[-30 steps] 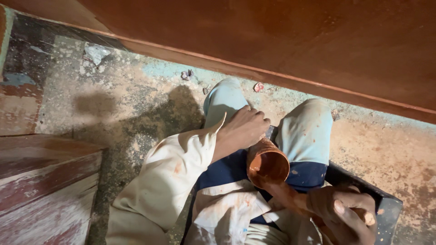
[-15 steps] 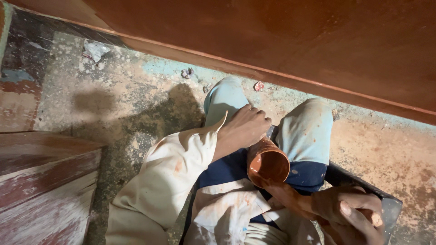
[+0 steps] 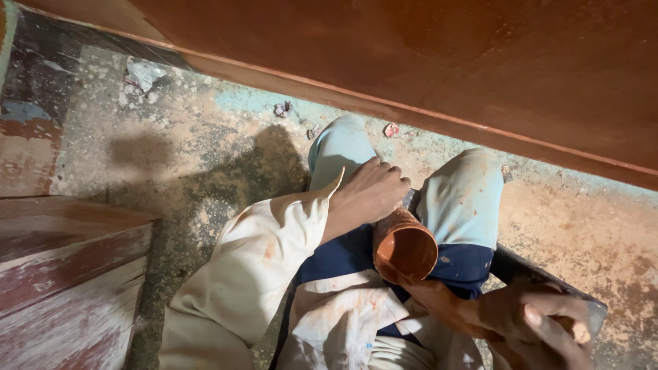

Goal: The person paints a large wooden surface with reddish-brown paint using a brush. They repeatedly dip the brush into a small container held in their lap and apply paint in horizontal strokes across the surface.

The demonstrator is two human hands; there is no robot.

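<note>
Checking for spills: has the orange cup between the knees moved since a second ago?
No. The orange cup sits at the same spot against the knees and the red board's edge, left hand gripping it.

Stained cream sleeve (image 3: 253, 274), pale blue trousers (image 3: 462, 199)

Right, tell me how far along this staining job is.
Done: the wooden panel shows an even red-brown coat over all that is visible. In hand: the left hand grips a tilted orange-brown cup between the knees; the stained right hand is curled, and I cannot tell on what. Left: the panel's bottom edge looks paler, and the boards at left are still patchy, so possibly those.
</note>
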